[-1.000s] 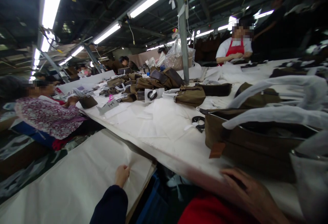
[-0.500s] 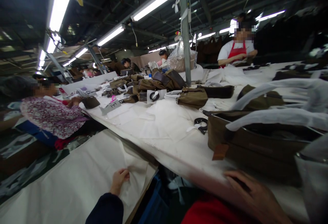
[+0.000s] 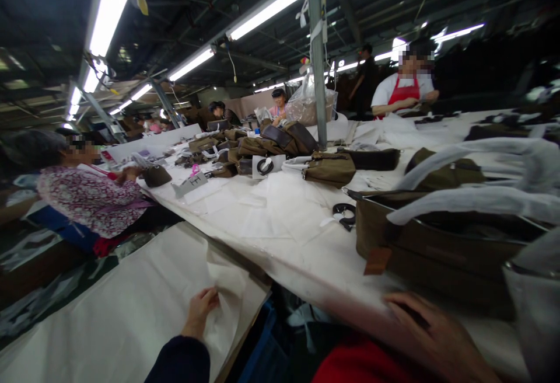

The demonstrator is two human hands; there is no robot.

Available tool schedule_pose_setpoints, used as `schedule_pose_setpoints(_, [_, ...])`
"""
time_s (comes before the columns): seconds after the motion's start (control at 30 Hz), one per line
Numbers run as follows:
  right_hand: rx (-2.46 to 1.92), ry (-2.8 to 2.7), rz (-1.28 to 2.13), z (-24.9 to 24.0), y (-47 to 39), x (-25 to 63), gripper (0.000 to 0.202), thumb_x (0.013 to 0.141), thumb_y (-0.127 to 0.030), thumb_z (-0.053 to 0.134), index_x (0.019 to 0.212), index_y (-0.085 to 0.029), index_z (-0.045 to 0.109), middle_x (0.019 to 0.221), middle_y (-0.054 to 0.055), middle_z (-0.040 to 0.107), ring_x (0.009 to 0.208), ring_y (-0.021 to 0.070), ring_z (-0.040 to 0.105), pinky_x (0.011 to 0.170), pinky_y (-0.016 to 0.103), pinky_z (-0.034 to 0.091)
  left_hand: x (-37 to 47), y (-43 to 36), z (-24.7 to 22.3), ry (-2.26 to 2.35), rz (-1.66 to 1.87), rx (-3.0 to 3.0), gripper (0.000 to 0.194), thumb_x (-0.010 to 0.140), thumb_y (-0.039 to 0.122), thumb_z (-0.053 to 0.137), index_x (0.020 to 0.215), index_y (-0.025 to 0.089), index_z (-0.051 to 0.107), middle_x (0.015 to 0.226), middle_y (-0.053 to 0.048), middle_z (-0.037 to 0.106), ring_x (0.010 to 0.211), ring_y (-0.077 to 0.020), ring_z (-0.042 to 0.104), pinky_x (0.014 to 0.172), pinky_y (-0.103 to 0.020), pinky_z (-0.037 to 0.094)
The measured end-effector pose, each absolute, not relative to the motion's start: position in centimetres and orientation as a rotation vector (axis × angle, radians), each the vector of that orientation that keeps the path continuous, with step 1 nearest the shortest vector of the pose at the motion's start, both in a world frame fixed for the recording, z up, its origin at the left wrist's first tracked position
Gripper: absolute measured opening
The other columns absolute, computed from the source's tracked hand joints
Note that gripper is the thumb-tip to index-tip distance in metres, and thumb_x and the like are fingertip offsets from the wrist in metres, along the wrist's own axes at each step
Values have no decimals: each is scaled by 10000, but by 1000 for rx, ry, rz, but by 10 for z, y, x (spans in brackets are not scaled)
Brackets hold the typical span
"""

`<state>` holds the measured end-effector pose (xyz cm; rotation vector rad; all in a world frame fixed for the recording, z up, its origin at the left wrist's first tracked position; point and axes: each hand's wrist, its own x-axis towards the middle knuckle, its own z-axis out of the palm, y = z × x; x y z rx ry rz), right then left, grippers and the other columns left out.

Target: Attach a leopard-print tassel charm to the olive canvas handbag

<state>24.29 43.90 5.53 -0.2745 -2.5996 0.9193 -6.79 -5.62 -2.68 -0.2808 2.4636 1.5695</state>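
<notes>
My left hand (image 3: 199,312), in a dark sleeve, pinches the top sheet of a stack of white paper sheets (image 3: 131,307) at the lower left, lifting a fold near its corner. My right hand (image 3: 431,336) rests flat, fingers spread, on the near edge of the white-covered table (image 3: 284,237). Just beyond that hand stands an open brown bag (image 3: 433,243) with paper-wrapped handles and a tan tag. A black scissors (image 3: 344,214) lies left of the bag.
Several olive and brown bags (image 3: 262,140) are piled mid-table around a grey pillar (image 3: 318,56). A person in a floral top (image 3: 87,196) sits at the left; another in a red apron (image 3: 405,88) works at the far side.
My left hand has closed on the top paper sheet and pulled it up into a fold. My right hand stays on the table edge. The view tilted slightly.
</notes>
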Motion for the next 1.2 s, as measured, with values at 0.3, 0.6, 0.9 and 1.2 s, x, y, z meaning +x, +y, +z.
schedule_pose_setpoints(0.3, [-365, -2579, 930, 50, 437, 243, 308, 908, -483, 524, 995, -275, 733, 998, 31, 730, 886, 214, 700, 763, 283, 577, -94, -68, -4, 2556, 1256, -138, 233, 919, 305, 633, 771, 125, 641, 657, 37, 633, 601, -111, 620, 623, -270, 538])
schedule_pose_setpoints(0.6, [-351, -2603, 970, 54, 436, 244, 331, 923, -488, 506, 1013, -258, 726, 1017, 52, 723, 906, 226, 687, 805, 320, 560, -99, -74, 12, 2555, 1174, -21, 225, 924, 281, 621, 757, 131, 613, 645, 48, 594, 585, -99, 584, 614, -258, 519])
schedule_pose_setpoints(0.9, [-366, -2597, 988, 53, 437, 244, 307, 903, -471, 516, 997, -273, 731, 1005, 38, 727, 899, 226, 690, 789, 324, 566, -80, -94, 47, 2484, 1439, -9, 308, 594, 453, 723, 697, 168, 669, 596, 36, 621, 584, -135, 574, 610, -256, 476])
schedule_pose_setpoints(1.2, [-145, -2516, 1384, 108, 369, 211, 363, 944, -492, 488, 1096, -224, 679, 1034, 72, 703, 940, 217, 669, 782, 283, 555, 4, -26, 70, 2231, 1643, 250, 234, 714, 395, 662, 777, 171, 643, 604, 19, 606, 586, -133, 547, 609, -255, 458])
